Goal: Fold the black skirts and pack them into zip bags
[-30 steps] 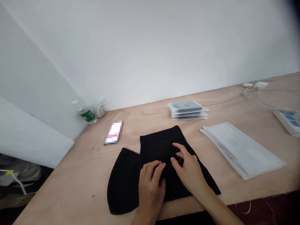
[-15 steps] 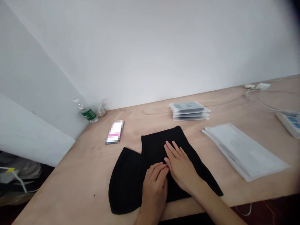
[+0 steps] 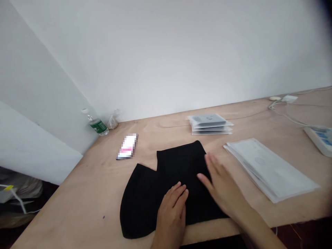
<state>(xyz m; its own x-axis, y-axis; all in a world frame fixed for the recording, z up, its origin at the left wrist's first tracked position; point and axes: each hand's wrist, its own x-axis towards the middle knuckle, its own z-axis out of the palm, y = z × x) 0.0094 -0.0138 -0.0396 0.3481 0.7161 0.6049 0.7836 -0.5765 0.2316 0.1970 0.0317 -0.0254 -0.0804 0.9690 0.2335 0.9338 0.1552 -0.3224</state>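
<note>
A black piece of cloth (image 3: 178,162) lies flat on the wooden table (image 3: 88,193), with a notch in its upper left edge. My left hand (image 3: 172,207) rests palm down on its lower middle, fingers laid flat and close together. Over the cloth's right edge is my right hand (image 3: 220,183), slightly blurred, its thumb spread away from the fingers. Neither hand grips anything. The lower right part of the cloth is hidden under my right hand and forearm.
Beyond the cloth are a phone (image 3: 127,146), a bottle (image 3: 97,125), a small bag (image 3: 112,121) and a stack of packets (image 3: 210,123). Larger translucent bags (image 3: 269,169) lie to the right, near a power strip (image 3: 320,138) and cables (image 3: 287,116).
My right hand has slid rightward from the middle of the cloth to its right edge, and its thumb has spread wider. My left hand has stayed nearly in place.
</note>
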